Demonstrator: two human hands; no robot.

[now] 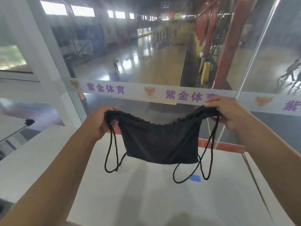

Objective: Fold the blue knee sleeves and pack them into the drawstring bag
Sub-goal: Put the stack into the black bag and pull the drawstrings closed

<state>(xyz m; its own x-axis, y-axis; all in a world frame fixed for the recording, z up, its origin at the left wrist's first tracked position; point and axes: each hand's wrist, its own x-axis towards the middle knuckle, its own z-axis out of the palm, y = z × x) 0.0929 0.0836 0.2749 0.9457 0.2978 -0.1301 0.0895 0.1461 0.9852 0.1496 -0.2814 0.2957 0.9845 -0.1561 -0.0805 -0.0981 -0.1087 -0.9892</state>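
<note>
Preparation of the bag seems the step: left hand (99,121) and right hand (228,111) each clamp a top corner of the black fabric drawstring bag (160,142), stretched above the white worktop (146,201). Blue knee sleeves are not plainly visible; next calls for finding them.

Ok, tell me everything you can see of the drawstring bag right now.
The drawstring bag is black, soft matte cloth, flat and slack. Its gathered top edge sags between the left hand and the right hand, each gripping one top corner and holding it above the white table. Black cords hang in loops at both sides, running to the lower corners. Whether its bottom edge touches the table cannot be told.
</note>
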